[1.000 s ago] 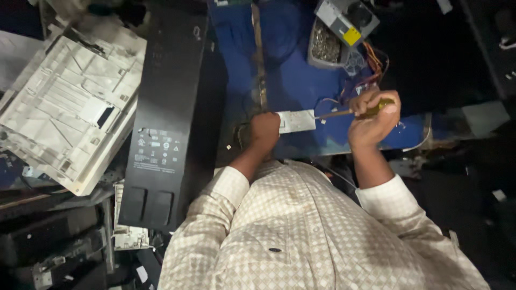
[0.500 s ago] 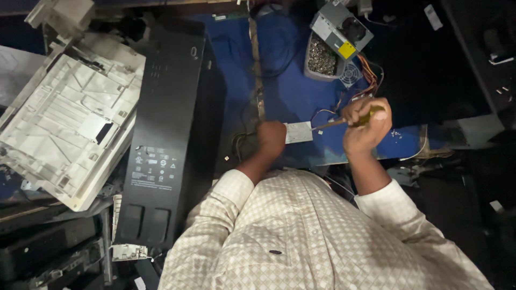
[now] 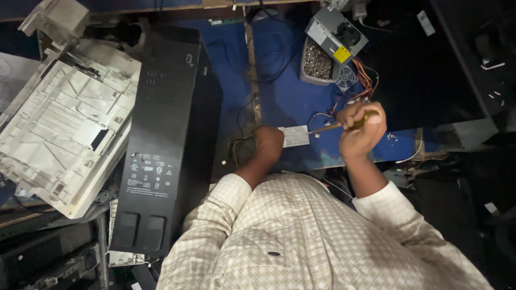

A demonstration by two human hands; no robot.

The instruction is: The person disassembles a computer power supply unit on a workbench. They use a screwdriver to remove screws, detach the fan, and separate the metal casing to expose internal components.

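Note:
My right hand is closed around the yellow handle of a screwdriver; its shaft points left at a small flat white part lying on the blue mat. My left hand rests fisted on the left end of that white part, pinning it to the mat. Both forearms come out of rolled checked sleeves at the bottom.
A tall black computer case lies on its side to the left, beside a grey-white plastic printer tray. At the back stand a grey power supply with coloured wires and a tub of screws. Dark cables cross the mat.
The view has shifted a little, so everything sits lower and to the right. My right hand has tilted the screwdriver slightly; my left hand stays on the white part.

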